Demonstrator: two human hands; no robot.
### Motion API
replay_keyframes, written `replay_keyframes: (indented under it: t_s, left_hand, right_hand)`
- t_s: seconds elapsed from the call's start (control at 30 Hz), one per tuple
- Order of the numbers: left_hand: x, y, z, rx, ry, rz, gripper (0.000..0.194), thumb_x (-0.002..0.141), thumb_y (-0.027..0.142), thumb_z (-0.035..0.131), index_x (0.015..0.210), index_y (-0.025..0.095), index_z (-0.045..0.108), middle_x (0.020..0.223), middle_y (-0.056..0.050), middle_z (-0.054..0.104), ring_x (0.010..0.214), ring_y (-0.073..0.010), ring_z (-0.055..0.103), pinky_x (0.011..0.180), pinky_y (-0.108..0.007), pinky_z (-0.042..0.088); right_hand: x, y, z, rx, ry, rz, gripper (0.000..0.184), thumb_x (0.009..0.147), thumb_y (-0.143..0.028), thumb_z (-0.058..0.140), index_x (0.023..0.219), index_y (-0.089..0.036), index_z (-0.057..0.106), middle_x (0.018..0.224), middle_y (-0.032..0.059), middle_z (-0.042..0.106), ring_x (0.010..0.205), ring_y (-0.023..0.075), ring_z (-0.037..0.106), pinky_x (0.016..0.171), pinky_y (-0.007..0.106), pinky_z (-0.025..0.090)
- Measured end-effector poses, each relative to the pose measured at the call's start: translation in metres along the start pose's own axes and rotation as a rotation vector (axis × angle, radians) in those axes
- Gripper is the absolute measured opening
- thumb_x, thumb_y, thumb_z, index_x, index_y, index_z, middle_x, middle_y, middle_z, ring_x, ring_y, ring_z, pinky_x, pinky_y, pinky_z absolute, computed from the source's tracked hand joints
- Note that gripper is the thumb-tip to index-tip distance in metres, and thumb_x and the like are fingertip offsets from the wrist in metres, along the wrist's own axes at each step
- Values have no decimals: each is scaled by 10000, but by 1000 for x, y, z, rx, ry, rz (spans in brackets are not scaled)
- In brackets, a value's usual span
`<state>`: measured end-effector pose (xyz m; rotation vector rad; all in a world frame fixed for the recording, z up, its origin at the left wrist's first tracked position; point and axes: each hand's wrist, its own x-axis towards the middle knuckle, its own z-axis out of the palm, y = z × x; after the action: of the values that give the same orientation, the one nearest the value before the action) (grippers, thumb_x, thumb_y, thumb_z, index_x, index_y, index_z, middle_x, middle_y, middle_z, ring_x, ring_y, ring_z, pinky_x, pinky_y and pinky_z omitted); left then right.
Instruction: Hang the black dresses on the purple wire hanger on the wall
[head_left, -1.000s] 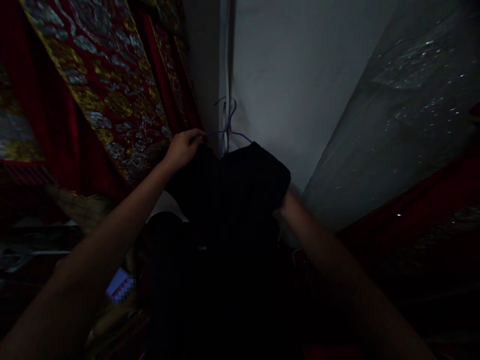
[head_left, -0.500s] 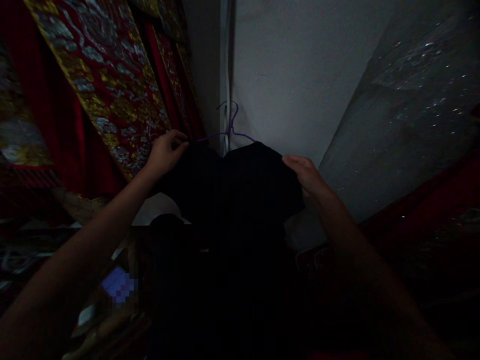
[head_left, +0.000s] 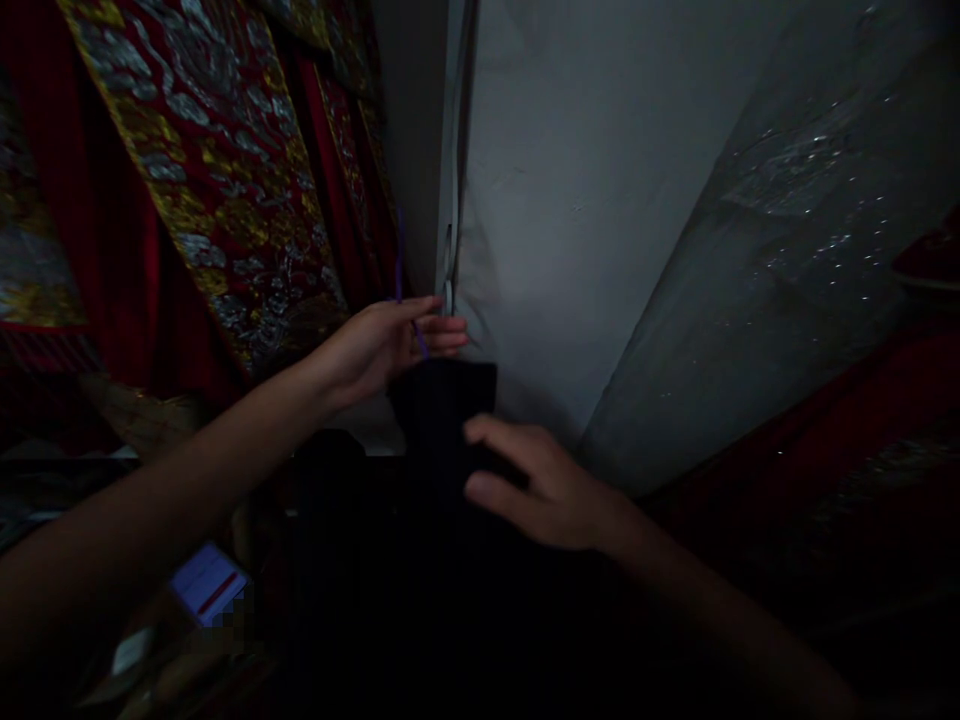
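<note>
A purple wire clothes hanger passes between the thumb and fingers of my left hand, which supports it beside the wall corner. From it hangs a very dark short-sleeved garment, turned edge-on and narrow; its lower part merges into darkness. My right hand is at the garment's right side, thumb and forefinger apart. Whether those fingertips touch the cloth is hard to tell.
Red cloth with gold and silver embroidery hangs on the left. A pale cable runs down the wall corner. Clear plastic sheeting covers the right side. A lit screen shows at lower left.
The hanger has come away from the cable and turned with the garment, which was spread wide. My left hand moved from its shoulder to the hanger; my right hand moved left and down.
</note>
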<state>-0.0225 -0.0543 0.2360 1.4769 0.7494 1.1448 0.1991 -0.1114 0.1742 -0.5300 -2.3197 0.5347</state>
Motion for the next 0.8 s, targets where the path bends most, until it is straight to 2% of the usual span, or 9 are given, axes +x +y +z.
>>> replay_keyframes:
  t_s: [0.07,0.1,0.2,0.27,0.33,0.4,0.5,0.63,0.8]
  left_hand:
    - [-16,3,3,-14,-106,-179,243,887,224,608,1108,130,644,733,-31,622,453,-65,460,450,-201,429]
    - [-24,6,0,28,-162,-259,252,870,210,624,1110,140,649,677,-3,579,397,-43,364,388,-179,354]
    - [-44,20,-27,260,-232,-358,259,874,325,647,1081,172,678,593,25,502,359,-39,243,310,-173,215]
    - [-53,36,-51,440,-191,-338,315,888,432,632,1063,179,697,573,21,494,361,-46,256,306,-174,207]
    - [-57,55,-75,608,-168,-322,389,890,512,617,1057,175,712,552,25,478,369,-46,272,321,-166,213]
    - [-56,71,-93,735,-155,-275,453,862,586,623,992,164,728,531,26,462,383,-53,300,338,-169,228]
    - [-41,75,-110,913,5,-75,452,793,618,684,834,169,719,537,9,515,416,-89,389,355,-202,281]
    - [-4,44,-118,1143,344,335,280,821,438,719,873,163,720,706,-24,682,591,-162,594,549,-301,501]
    - [19,6,-95,1281,575,875,207,932,326,610,1073,184,661,1033,-79,670,970,-226,630,872,-407,527]
  right_hand:
    - [5,-2,9,-35,-227,-82,232,958,-410,597,1041,-203,660,930,28,701,815,157,657,744,282,502]
    - [8,5,10,-47,-207,-91,206,964,-389,590,1011,-202,662,920,29,702,819,154,658,753,282,500]
    - [21,51,-1,-101,217,-17,173,957,-366,587,1009,-215,655,962,49,687,883,172,650,806,313,512]
    - [31,86,-12,-166,475,55,389,886,-435,670,1208,-226,607,1219,112,630,1092,230,609,929,390,505]
    - [43,113,-19,-144,531,97,646,840,-530,694,1385,-243,501,1446,142,494,1293,275,505,1042,461,455]
    - [55,127,-20,-7,450,112,676,860,-612,633,1422,-271,479,1503,109,465,1362,272,462,1095,477,421]
    - [66,130,-13,322,395,175,573,869,-707,548,1209,-258,654,1255,67,676,1209,260,607,1047,444,479]
    - [78,125,-16,662,610,279,504,779,-702,666,921,-219,702,944,57,751,1027,258,697,905,392,569]
    - [110,145,-57,729,821,258,438,724,-628,754,821,-214,653,881,53,751,1024,259,705,877,393,590]
